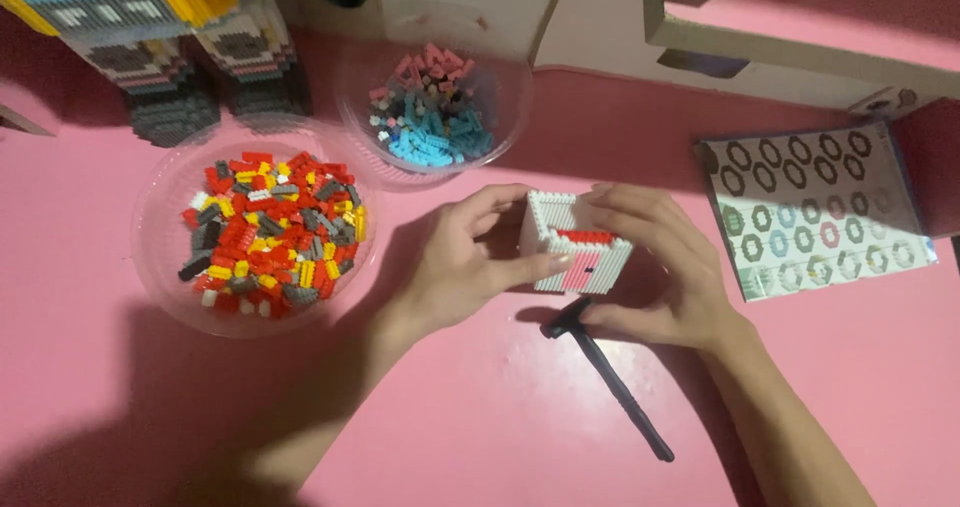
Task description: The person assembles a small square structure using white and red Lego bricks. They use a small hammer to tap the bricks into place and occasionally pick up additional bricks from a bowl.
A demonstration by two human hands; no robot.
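The work surface is a glossy pink tabletop (500, 417), shadowed at the near left. The left hand (460, 267) and right hand (655, 267) together grasp a small white brick-built block (575, 247) with red and pink patches. Just below the grip lies a black hammer-shaped tool (610, 377), touching the right hand. Left of the grip stands a clear bowl (160, 267) of red, yellow and grey bricks; above it, a second bowl (500, 117) of blue and pink bricks. A printed instruction sheet (815, 207) lies to the right.

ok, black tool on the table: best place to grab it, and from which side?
Grip the black tool mid-shaft, coming from above. It lies flat on the pink table with the long handle bare; its head end sits tucked under the right hand, so that end is probably blocked.
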